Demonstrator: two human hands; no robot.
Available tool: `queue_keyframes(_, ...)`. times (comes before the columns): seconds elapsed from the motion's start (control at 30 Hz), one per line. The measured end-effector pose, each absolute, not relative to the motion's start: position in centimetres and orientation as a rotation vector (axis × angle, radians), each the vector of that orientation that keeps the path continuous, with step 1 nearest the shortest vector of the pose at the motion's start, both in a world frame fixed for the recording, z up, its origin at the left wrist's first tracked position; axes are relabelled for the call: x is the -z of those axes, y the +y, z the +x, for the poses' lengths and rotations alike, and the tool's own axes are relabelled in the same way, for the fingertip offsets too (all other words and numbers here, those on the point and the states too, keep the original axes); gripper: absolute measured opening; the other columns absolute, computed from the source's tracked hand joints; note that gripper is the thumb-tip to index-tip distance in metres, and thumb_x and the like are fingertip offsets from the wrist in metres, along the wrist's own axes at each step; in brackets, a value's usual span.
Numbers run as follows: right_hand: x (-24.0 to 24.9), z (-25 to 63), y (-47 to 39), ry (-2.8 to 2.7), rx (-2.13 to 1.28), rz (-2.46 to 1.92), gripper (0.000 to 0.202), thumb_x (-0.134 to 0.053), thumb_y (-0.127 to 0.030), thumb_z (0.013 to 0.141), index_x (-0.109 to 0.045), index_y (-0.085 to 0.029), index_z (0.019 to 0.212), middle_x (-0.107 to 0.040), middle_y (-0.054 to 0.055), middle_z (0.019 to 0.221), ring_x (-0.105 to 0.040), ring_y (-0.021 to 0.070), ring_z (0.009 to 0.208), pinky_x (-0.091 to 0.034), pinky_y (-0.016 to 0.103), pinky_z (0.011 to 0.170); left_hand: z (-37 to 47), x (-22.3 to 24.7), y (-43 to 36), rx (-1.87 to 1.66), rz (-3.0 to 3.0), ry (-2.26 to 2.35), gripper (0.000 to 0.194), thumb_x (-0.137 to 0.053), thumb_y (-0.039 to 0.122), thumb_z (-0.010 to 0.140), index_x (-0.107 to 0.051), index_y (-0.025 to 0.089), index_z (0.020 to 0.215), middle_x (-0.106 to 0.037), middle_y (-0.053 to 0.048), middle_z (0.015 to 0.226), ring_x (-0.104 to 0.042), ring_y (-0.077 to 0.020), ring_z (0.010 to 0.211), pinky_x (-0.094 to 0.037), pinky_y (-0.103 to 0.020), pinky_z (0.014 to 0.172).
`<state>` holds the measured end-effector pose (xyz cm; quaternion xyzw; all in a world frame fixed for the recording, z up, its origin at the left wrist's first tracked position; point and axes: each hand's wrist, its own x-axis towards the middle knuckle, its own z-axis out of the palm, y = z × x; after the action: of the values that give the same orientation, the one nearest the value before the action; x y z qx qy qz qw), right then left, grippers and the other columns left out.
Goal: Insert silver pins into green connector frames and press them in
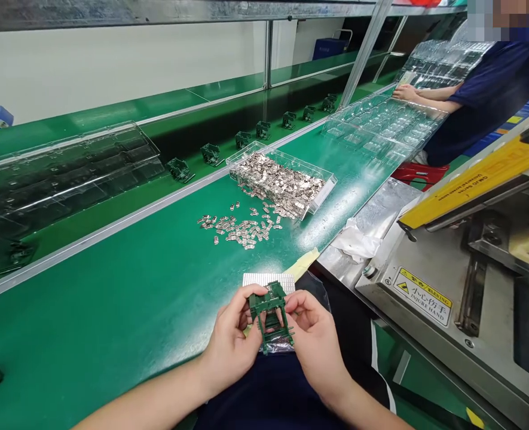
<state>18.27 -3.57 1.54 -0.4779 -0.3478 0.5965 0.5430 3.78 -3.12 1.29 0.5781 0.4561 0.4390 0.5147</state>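
Between my hands is a dark green plastic frame, a boxy open part with thin bars. My left hand grips its left side, with the fingers along the upper edge. On the other side my right hand pinches the frame's right edge; whether a small piece is also in those fingertips cannot be made out. Just behind the frame lies a block of silvery strips at the bench edge. Farther off, small metal clips are scattered in front of a clear plastic tray heaped with more of them.
Several similar green frames stand in a row on the sunken belt beyond the metal rail. Clear blister trays lie at left and right. A machine with a warning label is at my right. A co-worker's hands are at the far right.
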Motion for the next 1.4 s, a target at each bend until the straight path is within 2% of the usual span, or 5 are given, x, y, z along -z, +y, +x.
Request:
queue_keyframes(0.47,-0.7,19.4,-5.5,-0.732,-1.475,-1.098,0.033,-0.081,-0.035,0.07,-0.051,-0.02,0.075,-0.051,-0.003,0.072,-0.048,0.0122,0.064,-0.043,0.021,0.058,4.6,-1.6,-3.9,-0.911,1.424,1.138,0.024,-0.058,0.021,0.084,-0.054,0.023,0.108,-0.057,0.002,0.073,-0.049,-0.0103,0.057,-0.041,-0.02,0.052)
queue_keyframes(0.63,1.8,22.5,-5.7,-0.786,-1.337,-1.263,0.029,-0.068,-0.045,0.084,-0.063,-0.018,0.091,-0.061,0.004,0.086,-0.056,0.0156,0.076,-0.05,0.026,0.069,5.9,-1.4,0.2,-1.176,1.415,1.247,0.026,-0.06,0.025,0.082,-0.053,0.021,0.107,-0.062,-0.003,0.09,-0.06,-0.0138,0.077,-0.05,-0.023,0.069)
queue_keyframes(0.83,5.5,22.5,-3.4,-0.721,-1.78,-1.057,0.039,-0.069,-0.052,0.082,-0.067,-0.014,0.085,-0.064,0.005,0.079,-0.058,0.0137,0.069,-0.048,0.024,0.06,8.3,1.4,4.4,-1.19,1.474,1.096,0.031,-0.058,0.025,0.084,-0.05,0.02,0.113,-0.062,-0.004,0.095,-0.062,-0.0151,0.084,-0.051,-0.026,0.077)
queue_keyframes(1.1,7.7,22.4,-1.1,-0.942,-1.822,-0.935,0.041,-0.073,-0.053,0.078,-0.064,-0.014,0.076,-0.062,0.001,0.063,-0.051,0.0094,0.05,-0.041,0.023,0.051,8.2,2.0,3.9,-1.169,1.521,1.098,0.03,-0.055,0.017,0.086,-0.05,0.022,0.115,-0.061,-0.001,0.094,-0.058,-0.0115,0.078,-0.047,-0.021,0.071)
queue_keyframes(1.4,10.4,23.7,-0.3,-1.189,-1.795,-1.029,0.044,-0.069,-0.06,0.076,-0.063,-0.016,0.076,-0.058,0.0,0.064,-0.051,0.011,0.054,-0.041,0.023,0.053,8.3,2.2,4.2,-1.16,1.529,1.13,0.032,-0.055,0.015,0.085,-0.051,0.024,0.116,-0.061,0.001,0.093,-0.057,-0.0106,0.075,-0.046,-0.021,0.071)
